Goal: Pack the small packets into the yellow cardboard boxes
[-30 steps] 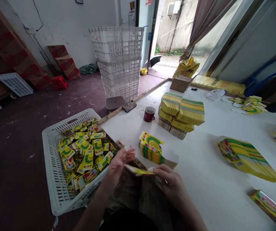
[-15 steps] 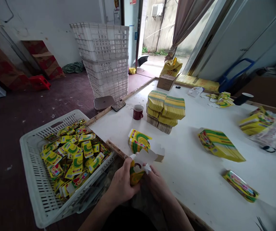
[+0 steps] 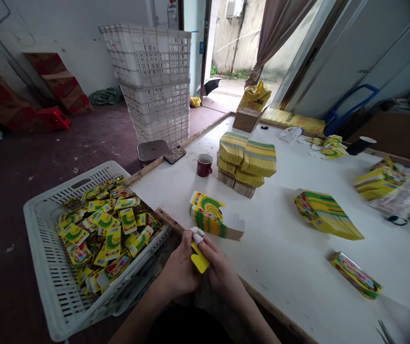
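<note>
My left hand (image 3: pixel 179 270) and my right hand (image 3: pixel 219 267) are closed together on a small yellow carton (image 3: pixel 199 261) at the near edge of the white table (image 3: pixel 290 248). Both hands pinch it, folded nearly shut, with white-taped fingertips above it. Just beyond lies a short stack of flat yellow-green carton blanks (image 3: pixel 210 219). To my left a white plastic crate (image 3: pixel 43 248) holds several folded yellow-green cartons (image 3: pixel 108 229).
A tall pile of flat blanks (image 3: pixel 247 160), a red mug (image 3: pixel 204 165) and a phone (image 3: pixel 175 154) sit farther back. More blank bundles (image 3: pixel 324 215) lie right, one (image 3: pixel 355 275) near the front. Stacked white crates (image 3: pixel 154 81) stand on the floor; a cardboard box (image 3: pixel 247 119) is at the far edge.
The carton in my hands has gone from an open shape with white flaps up to a folded, compact yellow piece. My hands have closed in on it.
</note>
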A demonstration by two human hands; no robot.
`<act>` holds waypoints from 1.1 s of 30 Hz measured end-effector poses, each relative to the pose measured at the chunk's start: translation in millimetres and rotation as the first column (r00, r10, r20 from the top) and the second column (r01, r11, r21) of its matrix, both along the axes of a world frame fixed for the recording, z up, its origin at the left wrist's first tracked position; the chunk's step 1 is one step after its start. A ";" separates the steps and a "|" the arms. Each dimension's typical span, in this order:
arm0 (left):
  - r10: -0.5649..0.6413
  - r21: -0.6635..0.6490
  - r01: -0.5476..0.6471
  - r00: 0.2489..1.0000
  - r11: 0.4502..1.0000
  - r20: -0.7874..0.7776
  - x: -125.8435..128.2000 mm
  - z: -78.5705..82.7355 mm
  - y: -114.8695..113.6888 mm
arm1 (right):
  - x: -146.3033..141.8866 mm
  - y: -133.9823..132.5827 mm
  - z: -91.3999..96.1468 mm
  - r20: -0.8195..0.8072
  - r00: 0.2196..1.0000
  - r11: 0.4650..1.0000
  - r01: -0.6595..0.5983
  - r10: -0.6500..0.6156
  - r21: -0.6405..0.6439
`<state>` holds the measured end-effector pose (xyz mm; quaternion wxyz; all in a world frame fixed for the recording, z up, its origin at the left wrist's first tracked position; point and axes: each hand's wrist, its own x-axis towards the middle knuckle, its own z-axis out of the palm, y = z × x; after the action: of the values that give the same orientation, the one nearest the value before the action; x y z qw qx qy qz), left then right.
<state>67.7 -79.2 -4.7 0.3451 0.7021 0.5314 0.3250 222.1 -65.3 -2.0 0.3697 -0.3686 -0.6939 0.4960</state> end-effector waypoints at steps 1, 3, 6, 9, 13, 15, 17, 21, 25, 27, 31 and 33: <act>0.054 0.044 -0.053 0.998 0.998 -0.024 -0.2 -2.2 -0.1 | -0.1 1.0 -1.2 0.025 0.999 0.999 0.032 -0.033 0.041; 0.152 0.072 -0.145 0.983 0.987 -0.106 -3.0 -2.2 -0.9 | 1.1 3.3 -6.9 0.044 0.989 0.988 0.134 -0.138 0.074; 0.161 0.005 -0.163 0.973 0.987 -0.163 -12.8 7.9 -2.3 | 6.3 6.4 -17.2 0.133 0.981 0.983 0.122 -0.141 0.140; 0.123 -0.039 -0.130 0.982 0.991 -0.144 -24.3 21.0 -2.5 | 13.5 10.5 -16.6 0.249 0.968 0.985 -0.029 -0.015 0.171; 0.068 -0.053 -0.077 0.986 0.996 -0.155 -32.6 31.1 1.2 | 25.0 18.4 3.0 0.222 0.973 0.972 -0.114 0.068 0.203; 0.032 -0.032 -0.039 0.980 0.999 -0.194 -31.9 34.1 4.2 | 27.8 20.0 10.8 0.224 0.969 0.971 -0.146 0.102 0.191; 0.026 0.019 -0.022 0.970 1.000 -0.242 -28.4 36.7 6.7 | 25.4 17.7 12.2 0.226 0.973 0.978 -0.099 0.056 0.185; 0.084 0.129 -0.052 0.961 0.990 -0.262 -20.0 37.8 5.6 | 10.5 6.7 2.9 0.045 0.994 0.994 0.093 -0.095 0.051; 0.125 0.190 -0.091 0.976 0.978 -0.180 -12.4 25.4 -3.0 | 1.2 3.2 -3.3 -0.173 0.961 0.949 0.165 -0.216 -0.268; 0.149 0.220 -0.112 0.976 0.969 -0.156 -7.3 16.1 -7.6 | -0.3 5.3 -4.9 -0.122 0.949 0.924 0.248 -0.292 -0.290; 0.170 0.218 -0.135 0.974 0.967 -0.152 -3.0 2.9 -12.0 | -2.7 9.7 -4.3 0.021 0.948 0.931 0.316 -0.318 -0.184; 0.169 0.212 -0.134 0.974 0.968 -0.151 -11.6 1.8 -10.0 | -2.8 13.0 -0.3 0.053 0.965 0.956 0.260 -0.255 -0.137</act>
<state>56.1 -89.2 -2.9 0.2006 0.7154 0.5753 0.3421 219.3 -52.4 -2.4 0.3918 -0.4898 -0.6090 0.4854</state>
